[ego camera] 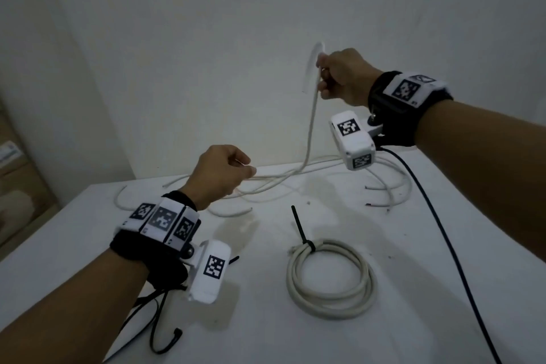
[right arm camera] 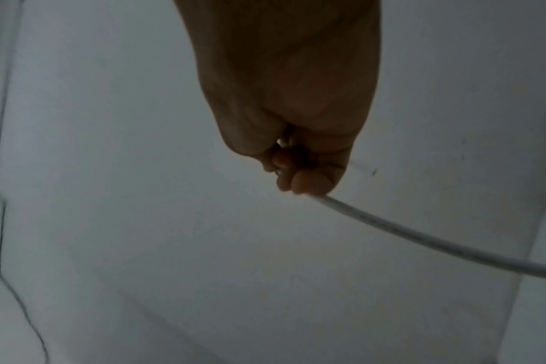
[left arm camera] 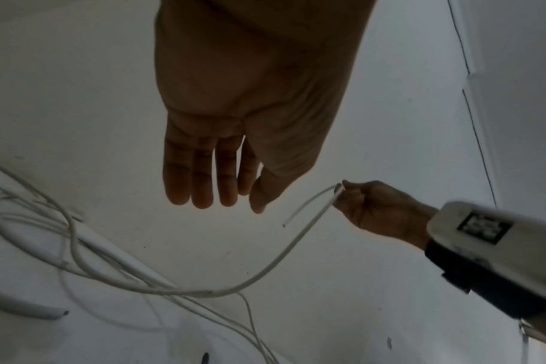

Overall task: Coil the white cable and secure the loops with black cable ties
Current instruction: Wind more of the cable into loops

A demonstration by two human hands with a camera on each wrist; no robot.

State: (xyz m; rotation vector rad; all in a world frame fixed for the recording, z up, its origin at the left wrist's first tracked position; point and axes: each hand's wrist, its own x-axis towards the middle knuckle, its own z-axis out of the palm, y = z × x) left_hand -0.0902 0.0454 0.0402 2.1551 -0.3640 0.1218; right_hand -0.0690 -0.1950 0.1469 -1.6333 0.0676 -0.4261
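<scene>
Fingers of the right hand (ego camera: 344, 75), raised right of centre, pinch the white cable (ego camera: 310, 130) near its end. Lower left, the left hand (ego camera: 220, 174) hangs with straight fingers. Cable sags, thin and loose, to the table (ego camera: 413, 319).

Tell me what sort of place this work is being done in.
Probably a plain indoor room used as a makeshift workbench: a white table against a bare white wall, loose white cables, and one finished coil cinched with a black cable tie.
</scene>
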